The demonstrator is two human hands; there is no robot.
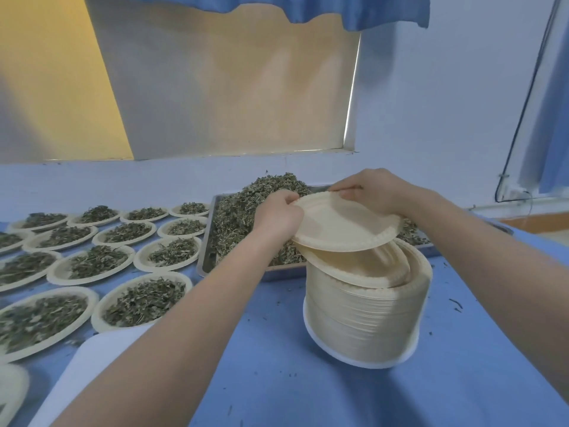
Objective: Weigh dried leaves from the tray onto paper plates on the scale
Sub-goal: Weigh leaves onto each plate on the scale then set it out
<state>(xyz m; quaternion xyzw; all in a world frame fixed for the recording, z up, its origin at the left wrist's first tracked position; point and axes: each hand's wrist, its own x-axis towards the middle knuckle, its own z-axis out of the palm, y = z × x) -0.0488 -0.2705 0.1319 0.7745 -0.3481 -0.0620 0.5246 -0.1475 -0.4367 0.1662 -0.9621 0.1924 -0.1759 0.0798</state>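
Left hand point(278, 218) and right hand point(374, 192) both pinch the far rim of one paper plate point(345, 224), held just above the plate stack point(366, 309), face up, tilted with its near edge lower; being round, it has no long axis. Behind the stack, the tray point(205, 241) holds plentiful dried leaves point(246, 211). Left of the stack, many filled plates point(144, 300) cover the bench point(277, 380). No scale identifiable. Judged partway complete.

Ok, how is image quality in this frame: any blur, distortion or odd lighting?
Head view: wide-angle bending curves the blue table edges; the near forearms look stretched and soft; a bluish cast throughout; the round cream paper plate and heaped grey metal tray of dried green leaves stay reasonably sharp; no glare.
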